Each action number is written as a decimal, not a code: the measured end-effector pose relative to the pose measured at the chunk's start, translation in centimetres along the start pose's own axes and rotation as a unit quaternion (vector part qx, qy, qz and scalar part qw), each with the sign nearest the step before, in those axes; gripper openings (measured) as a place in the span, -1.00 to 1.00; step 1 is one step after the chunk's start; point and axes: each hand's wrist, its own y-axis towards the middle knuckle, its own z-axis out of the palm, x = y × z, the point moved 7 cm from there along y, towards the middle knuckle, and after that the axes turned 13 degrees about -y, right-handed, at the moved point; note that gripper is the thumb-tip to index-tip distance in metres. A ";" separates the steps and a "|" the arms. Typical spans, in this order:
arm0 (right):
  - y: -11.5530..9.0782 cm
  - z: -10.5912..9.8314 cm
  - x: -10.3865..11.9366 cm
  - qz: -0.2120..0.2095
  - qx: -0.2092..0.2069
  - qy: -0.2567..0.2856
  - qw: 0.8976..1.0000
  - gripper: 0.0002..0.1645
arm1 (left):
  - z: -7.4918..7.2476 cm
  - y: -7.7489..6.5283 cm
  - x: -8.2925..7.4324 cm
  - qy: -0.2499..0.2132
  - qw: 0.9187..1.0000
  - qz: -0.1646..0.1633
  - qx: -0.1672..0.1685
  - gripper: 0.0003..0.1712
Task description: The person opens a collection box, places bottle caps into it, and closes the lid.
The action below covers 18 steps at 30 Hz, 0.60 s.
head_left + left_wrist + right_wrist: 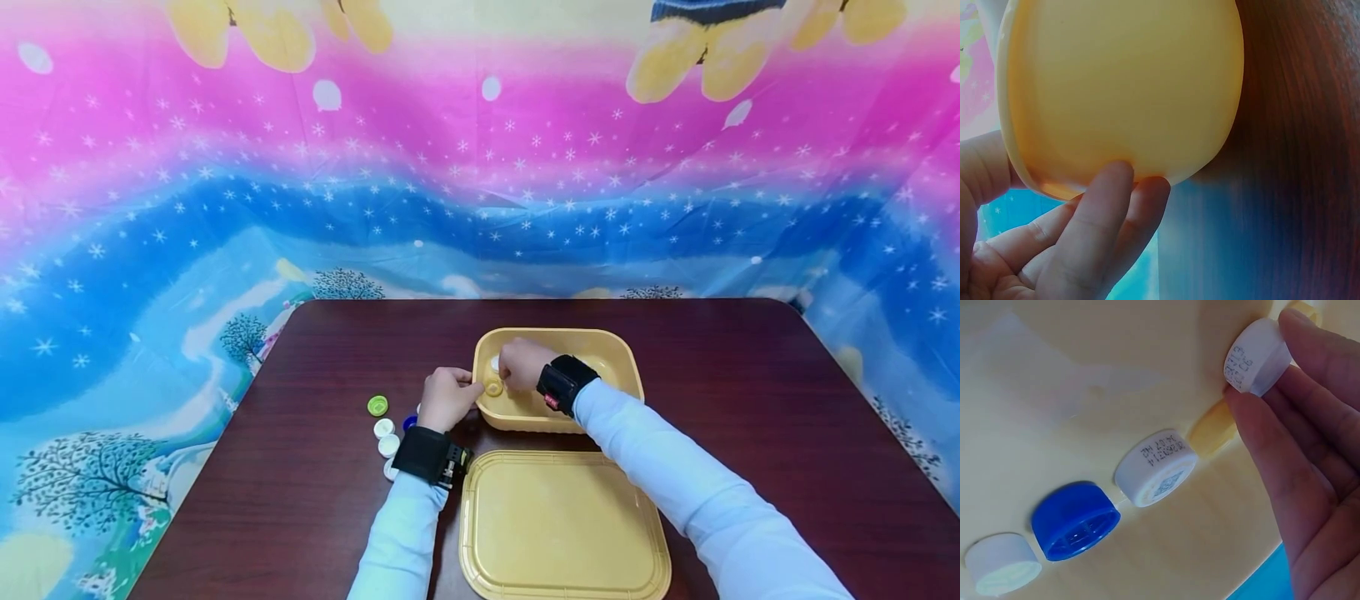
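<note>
A printed white cap [1257, 356] sits between the thumb and fingers [1260, 425] of a person's right hand [525, 364], inside a yellow box [611, 367] on a dark wood counter [262, 500]. The fingers close narrowly on the cap, the thumb [1319, 344] on one side and a forefinger on the other, with the printed side wall exposed between them. Just beside the held cap is a yellow cap [1213, 432], first in a row that continues with a second printed white cap [1157, 469], a blue cap [1075, 520] and a plain white cap [1004, 565], all within the box.

The left hand [445, 398] grips the box at its left end, the thumb at the rim and fingertips [1107, 181] against the outer wall near a corner. In front of the box, nearer the person, a matching yellow lid [562, 521] lies flat, partly overlapped from above by the right sleeve [675, 475].

On the counter to the left of the left hand, a green cap [377, 406] lies near several loose white caps [384, 428] and a dark blue cap [410, 422], some partly hidden behind the hand and its black wristband [422, 454]. A pink and blue snowflake-patterned cloth [420, 167] hangs behind the counter.
</note>
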 end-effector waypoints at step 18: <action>-0.1 -0.2 0.7 0.030 0.004 -0.042 0.999 -0.54 | 0.0 -0.1 0.0 0.009 1.000 0.008 0.004 -0.80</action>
